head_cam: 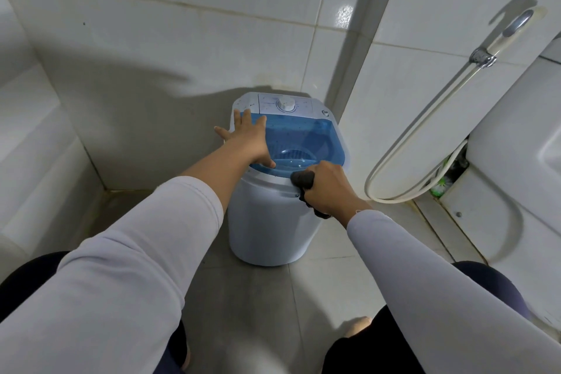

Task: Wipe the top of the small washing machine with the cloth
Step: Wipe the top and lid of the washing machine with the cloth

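Observation:
The small white washing machine (267, 222) stands on the floor against the tiled wall, with a see-through blue lid (306, 133) and a white dial (286, 105) on its back panel. My left hand (247, 140) lies flat and spread on the lid's left side. My right hand (326, 185) is closed around a dark cloth (303, 178), pressed on the front right rim of the machine's top. Part of the cloth hangs below my fist.
A spray hose (403, 149) with a metal head (516, 24) hangs on the right wall. A white toilet (522, 161) stands at the right, with a brush (441, 184) tucked beside it. Tiled walls close in behind and left. My knees and a bare foot (358, 325) are on the floor.

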Demonstrator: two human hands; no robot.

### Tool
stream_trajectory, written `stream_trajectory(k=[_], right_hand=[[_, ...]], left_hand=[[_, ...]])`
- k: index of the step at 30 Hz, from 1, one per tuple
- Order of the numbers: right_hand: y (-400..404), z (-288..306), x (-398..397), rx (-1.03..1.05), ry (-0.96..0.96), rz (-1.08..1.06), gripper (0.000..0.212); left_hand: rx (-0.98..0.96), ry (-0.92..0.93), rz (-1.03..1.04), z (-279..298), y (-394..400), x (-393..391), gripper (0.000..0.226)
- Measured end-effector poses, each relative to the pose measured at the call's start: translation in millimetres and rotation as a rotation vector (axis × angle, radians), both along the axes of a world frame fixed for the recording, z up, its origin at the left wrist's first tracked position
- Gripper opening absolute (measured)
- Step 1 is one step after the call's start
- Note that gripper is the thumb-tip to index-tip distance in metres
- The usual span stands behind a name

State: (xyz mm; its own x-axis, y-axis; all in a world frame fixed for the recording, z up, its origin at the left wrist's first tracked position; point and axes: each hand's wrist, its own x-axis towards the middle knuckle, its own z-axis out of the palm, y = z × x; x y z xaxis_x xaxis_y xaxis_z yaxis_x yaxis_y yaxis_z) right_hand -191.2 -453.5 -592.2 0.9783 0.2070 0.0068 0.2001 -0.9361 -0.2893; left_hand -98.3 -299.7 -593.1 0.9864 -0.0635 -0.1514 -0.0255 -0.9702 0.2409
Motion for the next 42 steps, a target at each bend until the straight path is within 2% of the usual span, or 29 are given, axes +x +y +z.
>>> stream_trajectory(k=[9, 23, 29, 34, 37, 42], right_hand=[[28, -6, 10, 0.032, 0.022, -0.045, 0.020], [62, -12, 8, -0.049, -0.039, 0.097, 0.038], [58, -9, 10, -0.087, -0.016, 0.173, 0.034], [30, 21, 23, -0.116, 0.112, 0.267, 0.029], [4, 52, 34, -0.136, 0.081, 0.228, 0.032], [-16, 78, 51, -0.113, 0.006, 0.220, 0.033]], left_hand=[[-0.025, -0.001, 0.051, -5, 11, 2, 0.117], [-0.061, 0.016, 0.092, -3, 18, 5, 0.117], [-0.108, -0.005, 0.109, -5, 29, -3, 0.112], [-0.241, -0.014, 0.146, -6, 39, -13, 0.105], [-0.382, -0.061, 0.209, -12, 42, -23, 0.100], [-0.616, -0.110, 0.299, -38, 36, -48, 0.109]])
